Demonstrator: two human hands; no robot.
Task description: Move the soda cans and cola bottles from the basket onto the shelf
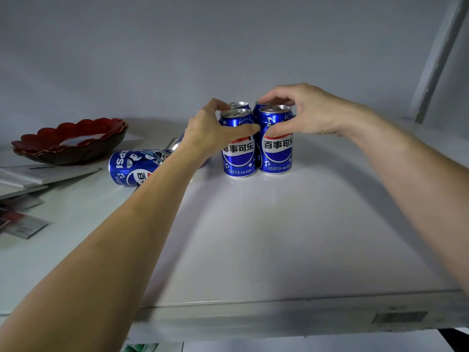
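Note:
Several blue soda cans stand upright in a tight cluster on the white shelf (279, 237). My left hand (210, 133) wraps the front left can (238, 158), thumb across its front. My right hand (304, 110) grips the front right can (278, 153) near its top. Two more cans stand behind them, the rear left can (239, 105) mostly hidden. Another blue can (132, 166) lies on its side to the left, partly behind my left forearm. No basket or cola bottle is in view.
A dark red scalloped bowl (71, 141) sits at the left on the shelf. Flat papers and booklets (33, 179) lie in front of it. A grey upright post (439, 59) stands at the right rear. The shelf's front edge (279, 316) runs near the bottom.

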